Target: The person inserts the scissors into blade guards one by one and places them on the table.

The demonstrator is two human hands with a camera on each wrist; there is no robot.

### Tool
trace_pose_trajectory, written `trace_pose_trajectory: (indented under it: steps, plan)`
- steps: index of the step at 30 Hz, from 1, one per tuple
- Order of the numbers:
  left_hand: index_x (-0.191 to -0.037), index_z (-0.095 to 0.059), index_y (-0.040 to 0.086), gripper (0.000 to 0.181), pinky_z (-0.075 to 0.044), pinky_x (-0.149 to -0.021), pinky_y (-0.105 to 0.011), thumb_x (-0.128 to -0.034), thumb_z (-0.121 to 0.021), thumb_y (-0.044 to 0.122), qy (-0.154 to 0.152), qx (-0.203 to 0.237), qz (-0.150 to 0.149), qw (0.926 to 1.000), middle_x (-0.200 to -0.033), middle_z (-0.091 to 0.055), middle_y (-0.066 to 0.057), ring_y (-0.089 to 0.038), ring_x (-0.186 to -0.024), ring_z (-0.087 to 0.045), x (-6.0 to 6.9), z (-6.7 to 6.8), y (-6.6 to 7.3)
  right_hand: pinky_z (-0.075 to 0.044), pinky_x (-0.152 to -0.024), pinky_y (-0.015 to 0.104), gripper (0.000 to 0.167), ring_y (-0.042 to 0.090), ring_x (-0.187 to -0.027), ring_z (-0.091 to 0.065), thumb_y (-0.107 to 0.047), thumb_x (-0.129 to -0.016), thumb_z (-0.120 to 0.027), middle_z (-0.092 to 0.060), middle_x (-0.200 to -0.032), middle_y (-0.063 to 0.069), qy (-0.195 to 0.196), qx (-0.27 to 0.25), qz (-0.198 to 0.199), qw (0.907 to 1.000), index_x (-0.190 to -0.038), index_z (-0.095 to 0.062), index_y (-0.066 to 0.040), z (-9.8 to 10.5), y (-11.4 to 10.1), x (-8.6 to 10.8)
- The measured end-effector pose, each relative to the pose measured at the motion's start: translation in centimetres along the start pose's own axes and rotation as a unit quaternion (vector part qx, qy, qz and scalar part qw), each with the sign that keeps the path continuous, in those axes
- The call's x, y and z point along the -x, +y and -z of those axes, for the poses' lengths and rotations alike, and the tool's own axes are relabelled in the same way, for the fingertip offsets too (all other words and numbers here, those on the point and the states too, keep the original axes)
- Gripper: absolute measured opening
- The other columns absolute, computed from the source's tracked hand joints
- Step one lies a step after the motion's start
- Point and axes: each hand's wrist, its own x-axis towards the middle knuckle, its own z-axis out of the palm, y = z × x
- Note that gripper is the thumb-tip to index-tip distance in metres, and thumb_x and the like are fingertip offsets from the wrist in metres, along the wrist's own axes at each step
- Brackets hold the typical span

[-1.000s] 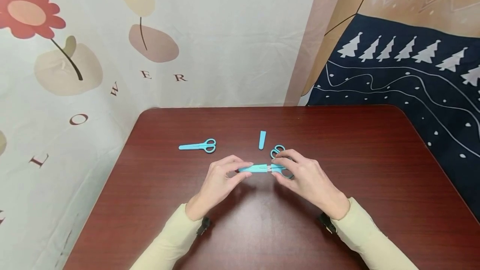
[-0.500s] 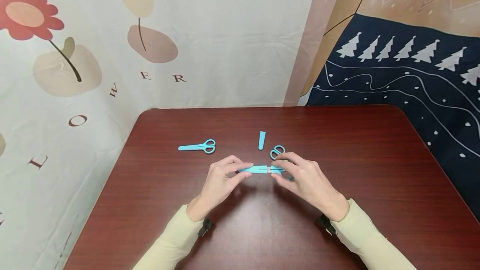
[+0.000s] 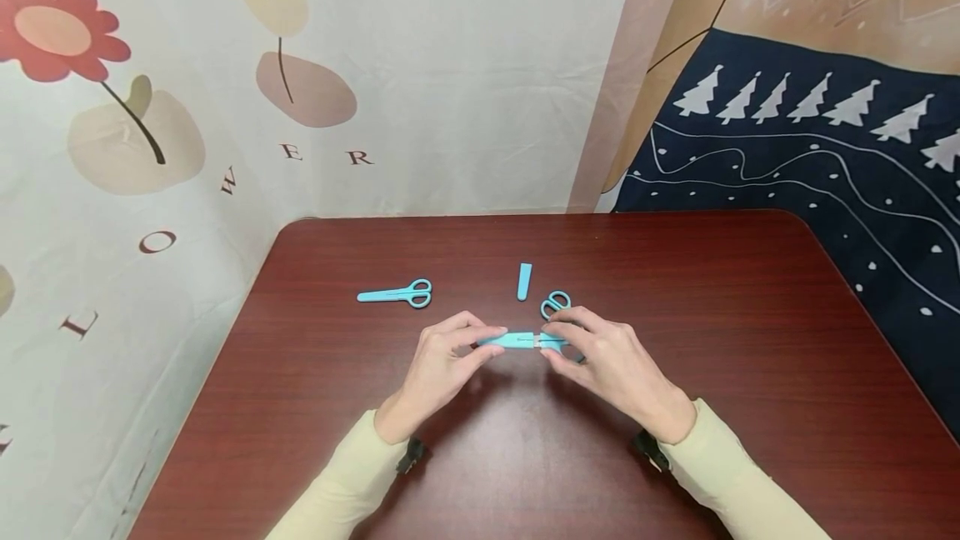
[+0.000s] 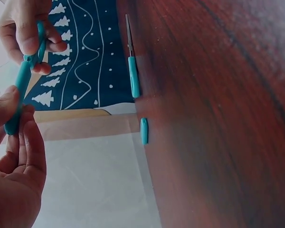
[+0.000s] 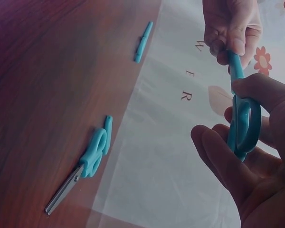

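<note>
While the pale sleeves (image 3: pixel 337 473) reach in from the near side of the held scissors (image 3: pixel 553 341), a dark device (image 3: pixel 411 455) sits at each wrist. The left hand (image 3: pixel 438 365) pinches the blade cover (image 3: pixel 517 340) at the left end of the held scissors, and the right hand (image 3: pixel 618 369) grips the handle at their other end. A short strip of metal shows between cover and handle, and the pair is raised crosswise over the table (image 3: pixel 465 473). Just beyond the held scissors, to their right, lie the bare scissors (image 5: pixel 90 161), partly behind the right hand. Farther past them, well to their left, lie the covered scissors (image 3: pixel 393 295). The loose cover (image 3: pixel 524 282) lies a little farther, straight beyond the held scissors. Farthest beyond them hang a flowered curtain (image 3: pixel 465 107) and, rightward, a dark blue cloth (image 3: pixel 750 157) with white trees.
</note>
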Motion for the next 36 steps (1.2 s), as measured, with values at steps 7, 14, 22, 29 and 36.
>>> trace_pose_trajectory:
  steps: [7,14,22,29,36]
  plan:
    - [-0.104,-0.082,0.003,0.023,-0.047,-0.057,-0.015,-0.0813,-0.086,-0.001,0.004,0.001,-0.007,1.0000,-0.090,-0.072,-0.001,-0.011,-0.069,-0.060,0.05,-0.11,-0.05,-0.056,-0.059,0.022,0.032,0.009,-0.070,-0.071,-0.009,-0.075,-0.091,-0.070,-0.104,0.006,0.000,-0.004,0.003,1.0000,-0.103,-0.076,-0.006,-0.08,-0.03,0.00]
    - [-0.104,-0.081,0.003,0.023,-0.047,-0.056,-0.015,-0.0815,-0.086,-0.001,-0.002,0.001,-0.009,1.0000,-0.090,-0.071,-0.001,-0.009,-0.069,-0.059,0.05,-0.03,0.15,-0.058,-0.061,0.022,0.031,0.011,-0.069,-0.072,-0.008,-0.075,-0.090,-0.070,-0.105,0.007,0.001,-0.008,0.005,1.0000,-0.102,-0.076,-0.006,-0.15,-0.15,0.01]
    - [-0.104,-0.082,0.004,0.024,-0.048,-0.057,-0.016,-0.0813,-0.086,-0.001,-0.003,-0.004,-0.008,1.0000,-0.090,-0.071,0.000,-0.009,-0.070,-0.059,0.04,-0.03,0.17,-0.058,-0.062,0.021,0.030,0.008,-0.071,-0.072,-0.008,-0.075,-0.090,-0.071,-0.104,0.006,0.003,-0.006,0.007,1.0000,-0.102,-0.076,-0.006,-0.11,-0.27,-0.06]
    - [-0.104,-0.082,0.004,0.023,-0.050,-0.059,-0.017,-0.0816,-0.086,-0.001,0.000,-0.002,-0.003,1.0000,-0.089,-0.071,0.000,-0.011,-0.071,-0.060,0.04,0.00,0.22,-0.058,-0.062,0.021,0.031,0.007,-0.070,-0.072,-0.007,-0.075,-0.091,-0.071,-0.104,0.006,0.001,-0.005,0.006,1.0000,-0.102,-0.076,-0.006,-0.09,-0.37,-0.16]
    - [-0.104,-0.082,0.005,0.023,-0.049,-0.058,-0.017,-0.0817,-0.086,0.000,-0.001,-0.003,-0.001,1.0000,-0.089,-0.071,0.001,-0.009,-0.071,-0.059,0.13,0.03,0.17,-0.058,-0.062,0.022,0.029,0.007,-0.071,-0.071,-0.010,-0.076,-0.091,-0.071,-0.105,0.006,-0.006,0.003,0.002,1.0000,-0.101,-0.076,-0.006,-0.16,-0.48,-0.17]
